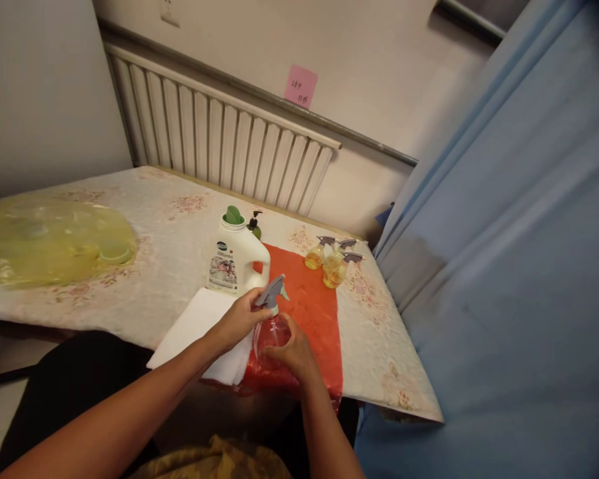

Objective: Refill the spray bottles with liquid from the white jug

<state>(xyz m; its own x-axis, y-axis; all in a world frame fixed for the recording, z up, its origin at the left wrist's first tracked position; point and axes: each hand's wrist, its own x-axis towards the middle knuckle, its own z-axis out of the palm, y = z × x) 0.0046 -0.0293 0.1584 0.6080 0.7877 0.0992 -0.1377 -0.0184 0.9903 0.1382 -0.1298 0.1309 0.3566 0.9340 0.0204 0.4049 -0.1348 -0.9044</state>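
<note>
A clear spray bottle (268, 332) with a grey trigger head (272, 291) stands between my hands, over the red plastic sheet (319, 332) near the table's front edge. The fingers of my left hand (244, 314) are closed around the trigger head at the bottle's neck. Wrapped round the bottle's body is my right hand (292, 349). The bottle looks see-through, with red showing through it. Just behind stands a large white jug (237, 259) with a green scoop-like piece (233, 215) in its open mouth. A folded white cloth (199, 326) lies left of the bottle, partly under my left forearm.
Several spray bottles (333, 269) with yellow liquid stand at the back right. A green pump bottle (254, 226) is behind the jug. A yellow plastic bag (54, 243) covers the table's left end. A blue curtain (504, 233) hangs at right, a radiator (219, 136) behind.
</note>
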